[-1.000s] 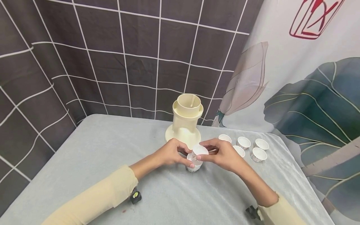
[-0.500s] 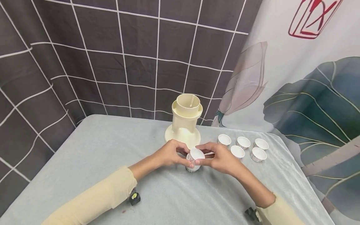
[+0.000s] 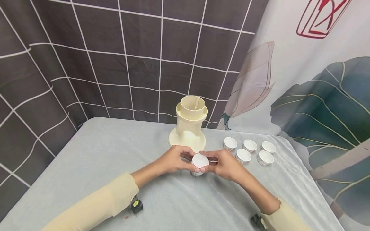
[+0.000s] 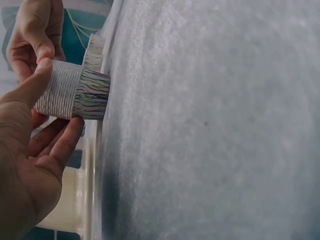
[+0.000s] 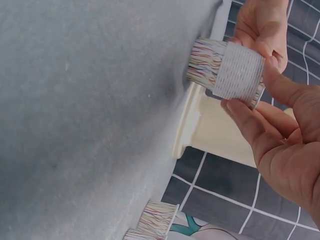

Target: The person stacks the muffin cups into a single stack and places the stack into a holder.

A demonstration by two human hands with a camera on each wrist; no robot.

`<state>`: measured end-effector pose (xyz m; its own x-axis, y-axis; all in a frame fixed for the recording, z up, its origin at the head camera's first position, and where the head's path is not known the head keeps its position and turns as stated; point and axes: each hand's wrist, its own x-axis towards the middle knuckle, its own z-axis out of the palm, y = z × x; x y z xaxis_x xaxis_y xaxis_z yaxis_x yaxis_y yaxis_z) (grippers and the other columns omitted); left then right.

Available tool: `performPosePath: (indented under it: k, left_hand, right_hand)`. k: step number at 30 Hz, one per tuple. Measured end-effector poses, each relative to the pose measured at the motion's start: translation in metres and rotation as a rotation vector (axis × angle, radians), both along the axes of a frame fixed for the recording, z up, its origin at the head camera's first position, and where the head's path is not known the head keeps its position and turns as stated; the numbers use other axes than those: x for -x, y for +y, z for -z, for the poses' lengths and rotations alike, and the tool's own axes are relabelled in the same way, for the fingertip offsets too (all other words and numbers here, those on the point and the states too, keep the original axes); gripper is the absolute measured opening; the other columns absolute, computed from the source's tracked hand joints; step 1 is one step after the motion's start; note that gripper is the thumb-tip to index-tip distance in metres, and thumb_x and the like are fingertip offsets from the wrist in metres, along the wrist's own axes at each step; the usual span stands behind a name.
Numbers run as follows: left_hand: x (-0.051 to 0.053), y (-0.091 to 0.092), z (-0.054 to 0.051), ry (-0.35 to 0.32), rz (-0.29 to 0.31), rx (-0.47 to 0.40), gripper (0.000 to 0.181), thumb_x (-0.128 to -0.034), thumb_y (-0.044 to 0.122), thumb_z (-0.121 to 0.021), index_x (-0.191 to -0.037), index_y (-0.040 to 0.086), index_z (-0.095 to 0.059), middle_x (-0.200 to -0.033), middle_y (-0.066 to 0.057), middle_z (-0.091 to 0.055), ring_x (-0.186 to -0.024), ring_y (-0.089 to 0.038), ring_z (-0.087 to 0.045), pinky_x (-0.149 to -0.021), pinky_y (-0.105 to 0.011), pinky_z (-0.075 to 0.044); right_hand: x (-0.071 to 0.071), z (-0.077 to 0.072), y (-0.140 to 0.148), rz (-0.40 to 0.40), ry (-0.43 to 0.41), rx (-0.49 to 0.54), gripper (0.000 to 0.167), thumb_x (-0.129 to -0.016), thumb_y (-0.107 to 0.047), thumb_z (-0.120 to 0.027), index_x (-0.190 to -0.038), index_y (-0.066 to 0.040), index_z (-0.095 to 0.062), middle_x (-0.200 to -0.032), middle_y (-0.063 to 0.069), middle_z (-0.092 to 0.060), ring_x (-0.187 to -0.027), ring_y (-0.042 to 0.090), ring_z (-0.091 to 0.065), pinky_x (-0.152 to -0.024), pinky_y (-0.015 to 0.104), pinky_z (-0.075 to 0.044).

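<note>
A stack of white paper baking cups (image 3: pixel 200 159) stands upright on the cloth. Its outer side (image 4: pixel 91 95) carries thin coloured lines, with close-set white rims above. My left hand (image 3: pixel 180 158) holds the stack from the left, thumb in front and fingers behind. From the right, my right hand (image 3: pixel 224 164) pinches the topmost cup at its rim, and both thumb tips nearly meet at the front. The right wrist view shows thumb and fingers on the white ribbed part (image 5: pixel 241 72). How many cups are nested cannot be told.
Behind the hands stands a cream plastic cylinder (image 3: pixel 189 126) on a wide round base. Several separate baking cups (image 3: pixel 250 146) stand in two rows at the back right. Grey cloth (image 3: pixel 121 154) covers the table, and curtains (image 3: pixel 144 70) hang behind it.
My right hand has lowered the cup it holds, moving it slightly left. From tilted and offset above the stack, the cup now sits squarely in its top. The left hand has hardly moved.
</note>
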<state>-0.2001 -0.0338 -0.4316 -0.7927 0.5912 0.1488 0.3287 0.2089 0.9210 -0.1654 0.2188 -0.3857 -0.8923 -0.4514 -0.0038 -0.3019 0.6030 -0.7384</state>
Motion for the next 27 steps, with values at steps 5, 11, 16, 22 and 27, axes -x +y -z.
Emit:
performPosePath:
  k: [5,11,16,22,27]
  left_hand:
    - [-0.0011,0.0013,-0.0008,0.003,-0.003,0.010,0.036,-0.0831,0.018,-0.103,-0.113,0.010,-0.084,-0.111,-0.003,-0.087,-0.101,-0.007,-0.081,-0.096,-0.032,-0.070]
    - [-0.0012,0.0038,-0.0029,0.027,0.003,0.004,0.037,-0.0891,0.019,-0.098,-0.121,0.006,-0.084,-0.115,-0.007,-0.088,-0.101,-0.008,-0.082,-0.097,-0.031,-0.070]
    - [-0.0023,0.0038,-0.0029,0.060,-0.003,0.001,0.046,-0.0864,0.018,-0.100,-0.127,0.002,-0.084,-0.119,-0.011,-0.088,-0.102,-0.014,-0.085,-0.095,-0.031,-0.070]
    - [-0.0034,0.0035,-0.0058,0.066,-0.017,0.024,0.050,-0.0843,0.016,-0.102,-0.128,-0.001,-0.083,-0.120,-0.016,-0.086,-0.104,-0.021,-0.087,-0.094,-0.032,-0.071]
    - [-0.0012,0.0036,-0.0099,0.084,-0.007,0.064,0.045,-0.0829,0.017,-0.103,-0.122,0.001,-0.086,-0.117,-0.014,-0.087,-0.104,-0.018,-0.086,-0.095,-0.026,-0.069]
  right_hand:
    - [-0.0010,-0.0009,-0.0029,-0.004,-0.015,-0.014,0.059,-0.091,-0.011,-0.095,-0.143,0.006,-0.073,-0.140,0.026,-0.077,-0.130,0.039,-0.078,-0.100,0.035,-0.069]
    - [-0.0025,-0.0053,-0.0060,0.003,-0.039,-0.026,0.060,-0.090,-0.009,-0.095,-0.143,0.006,-0.072,-0.133,0.023,-0.081,-0.124,0.033,-0.081,-0.097,0.036,-0.070]
    - [-0.0022,-0.0077,-0.0077,0.020,-0.075,-0.037,0.061,-0.089,-0.007,-0.095,-0.143,0.008,-0.072,-0.129,0.023,-0.082,-0.123,0.034,-0.082,-0.096,0.037,-0.070]
    - [-0.0033,-0.0088,-0.0102,0.029,-0.091,-0.056,0.063,-0.089,-0.007,-0.095,-0.144,0.009,-0.071,-0.126,0.022,-0.083,-0.119,0.031,-0.083,-0.094,0.036,-0.071]
    - [-0.0022,-0.0091,-0.0099,0.024,-0.095,-0.055,0.062,-0.088,-0.007,-0.096,-0.143,0.007,-0.072,-0.124,0.021,-0.084,-0.113,0.027,-0.085,-0.091,0.034,-0.071]
